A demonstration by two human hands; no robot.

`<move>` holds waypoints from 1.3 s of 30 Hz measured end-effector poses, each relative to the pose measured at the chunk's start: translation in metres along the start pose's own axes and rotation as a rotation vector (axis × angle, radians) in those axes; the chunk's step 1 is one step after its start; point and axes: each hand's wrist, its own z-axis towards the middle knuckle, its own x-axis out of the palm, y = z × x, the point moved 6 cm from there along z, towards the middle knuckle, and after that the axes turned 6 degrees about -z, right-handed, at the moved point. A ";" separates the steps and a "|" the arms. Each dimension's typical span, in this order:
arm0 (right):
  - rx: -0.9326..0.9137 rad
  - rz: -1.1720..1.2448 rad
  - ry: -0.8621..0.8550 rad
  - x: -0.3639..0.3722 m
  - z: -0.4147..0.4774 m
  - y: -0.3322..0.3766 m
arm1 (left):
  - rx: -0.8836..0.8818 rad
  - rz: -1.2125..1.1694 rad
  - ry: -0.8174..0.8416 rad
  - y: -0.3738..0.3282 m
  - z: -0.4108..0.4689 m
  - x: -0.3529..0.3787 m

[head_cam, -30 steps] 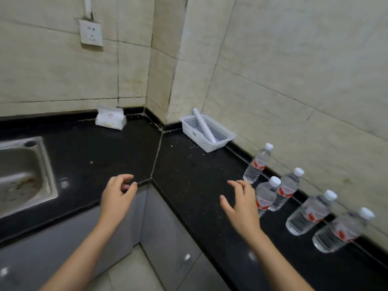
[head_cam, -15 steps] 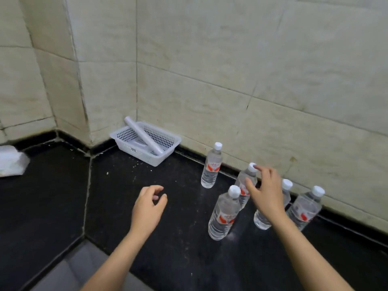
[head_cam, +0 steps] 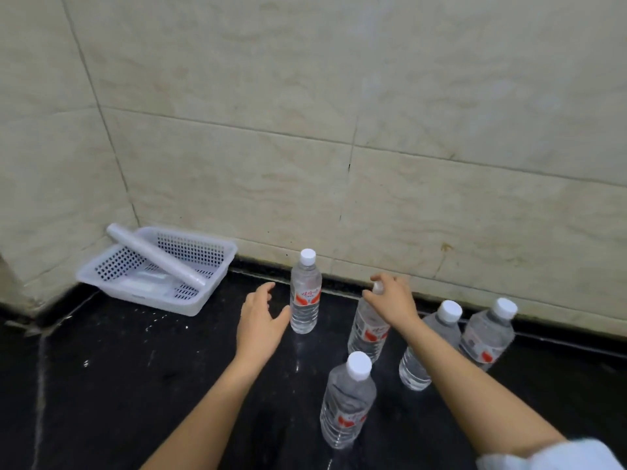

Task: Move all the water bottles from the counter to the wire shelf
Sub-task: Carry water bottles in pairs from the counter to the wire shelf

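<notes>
Several clear water bottles with white caps and red labels stand on the black counter by the tiled wall. My left hand is spread open just left of the leftmost bottle, thumb almost touching it. My right hand reaches over the second bottle, with its fingers curled round the cap. A third bottle stands nearest me. Two others stand to the right, the nearer one partly behind my right forearm. No wire shelf is in view.
A white perforated plastic basket sits in the counter's back left corner, with a white roll lying across it. The tiled wall rises directly behind the bottles.
The view has swung right and closer to the bottles. My right hand came down onto the second bottle's cap. My left hand moved forward to beside the leftmost bottle.
</notes>
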 end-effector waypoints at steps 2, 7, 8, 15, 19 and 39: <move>0.014 -0.006 0.013 0.010 -0.002 -0.005 | 0.004 0.015 0.066 -0.002 0.024 0.011; 0.068 0.029 -0.041 0.019 -0.007 -0.010 | 0.040 0.048 0.218 0.006 0.074 0.038; 0.096 0.071 -0.051 0.021 -0.007 -0.011 | 0.037 0.045 0.244 0.010 0.081 0.041; 0.335 0.212 -0.024 0.039 -0.005 -0.028 | -0.002 0.010 0.427 0.034 0.111 0.073; 0.360 0.225 -0.044 0.040 -0.005 -0.032 | 0.001 -0.084 0.386 0.043 0.110 0.081; 0.282 0.271 -0.348 -0.044 -0.047 0.025 | 0.107 -0.508 0.257 0.012 0.078 0.010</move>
